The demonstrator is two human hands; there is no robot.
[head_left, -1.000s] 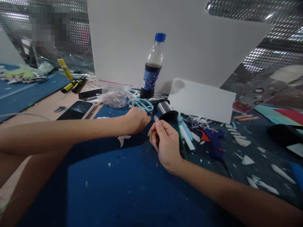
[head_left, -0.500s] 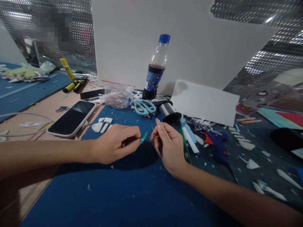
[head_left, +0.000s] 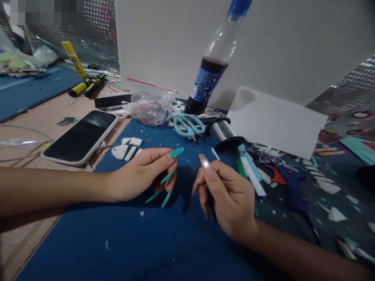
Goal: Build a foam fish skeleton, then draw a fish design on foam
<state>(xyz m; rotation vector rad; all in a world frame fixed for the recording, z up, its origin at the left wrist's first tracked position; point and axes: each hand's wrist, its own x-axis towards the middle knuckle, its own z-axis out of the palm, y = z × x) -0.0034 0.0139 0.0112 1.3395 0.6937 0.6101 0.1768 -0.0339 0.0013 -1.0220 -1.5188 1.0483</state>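
Observation:
My left hand, with long green nails, has its thumb and index finger pressed together; whatever lies in this pinch is too fine to make out. Opposite it, my right hand, with long pale glossy nails, pinches a thin wire-like piece, whose tip pokes out above the thumbnail. A gap separates the two hands over the blue mat. Just beyond my right hand lies a black-flanged spool of fine silvery line. Cut white foam pieces lie beside my left hand, partly covered by it.
Blue-handled scissors, a cola bottle and a plastic bag stand or lie at the back. A phone is on the left. On the right are a blue glue gun, a white board and foam scraps.
My left hand has turned, bringing its green nails into view. My right hand has shifted right, widening the gap between the hands. The view has moved closer to the table.

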